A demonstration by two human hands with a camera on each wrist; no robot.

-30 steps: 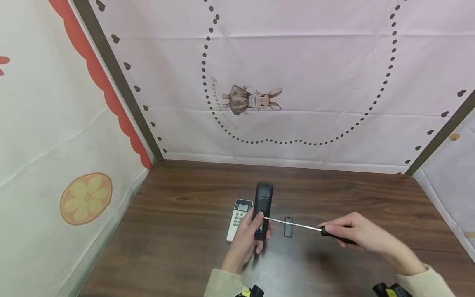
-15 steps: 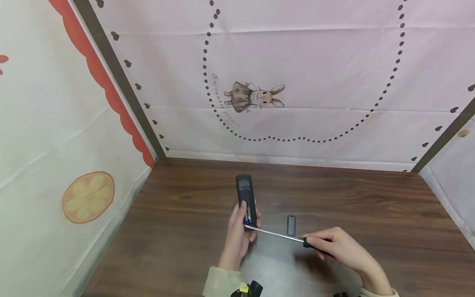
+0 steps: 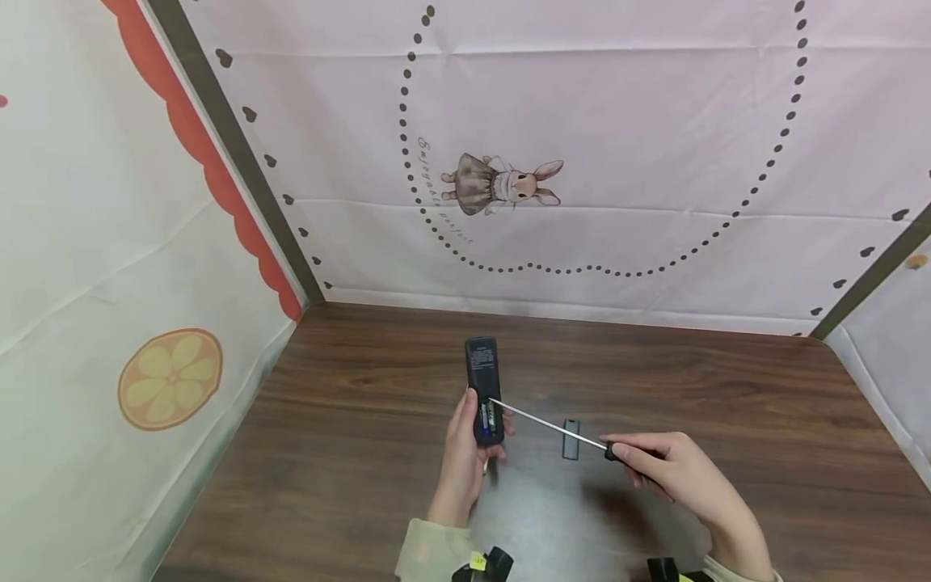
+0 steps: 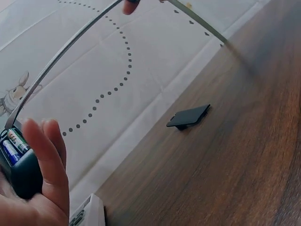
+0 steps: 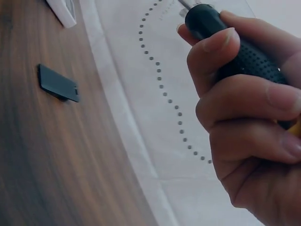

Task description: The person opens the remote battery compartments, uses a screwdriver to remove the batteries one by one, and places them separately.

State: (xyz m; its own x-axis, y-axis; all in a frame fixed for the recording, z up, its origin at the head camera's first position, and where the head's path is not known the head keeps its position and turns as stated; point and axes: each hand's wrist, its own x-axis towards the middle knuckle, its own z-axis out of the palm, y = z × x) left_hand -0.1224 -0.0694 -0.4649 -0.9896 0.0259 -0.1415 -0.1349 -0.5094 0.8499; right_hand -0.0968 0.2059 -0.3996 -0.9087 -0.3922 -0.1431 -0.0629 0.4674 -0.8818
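My left hand (image 3: 458, 465) grips a black remote control (image 3: 482, 362) with its back facing up, thumb along one side. Its battery compartment is uncovered, and two batteries (image 4: 14, 147) sit inside, one blue and one green and white. In my right hand (image 3: 680, 473) is a long screwdriver (image 3: 549, 423), held by its dark handle (image 5: 254, 61) with fingers curled round it. The metal tip reaches the upper end of the battery compartment. Between the hands, the detached battery cover (image 3: 570, 440) lies on the table.
A white remote control (image 4: 90, 213) lies on the table, mostly hidden behind the left hand in the head view. The brown wooden table (image 3: 349, 420) meets a printed cloth wall (image 3: 640, 145) at the back and further cloth (image 3: 80, 226) on the left.
The black remote has shifted left over the white one. The screwdriver tip went to the compartment's lower end, then back to its upper end. My right hand has moved left overall.
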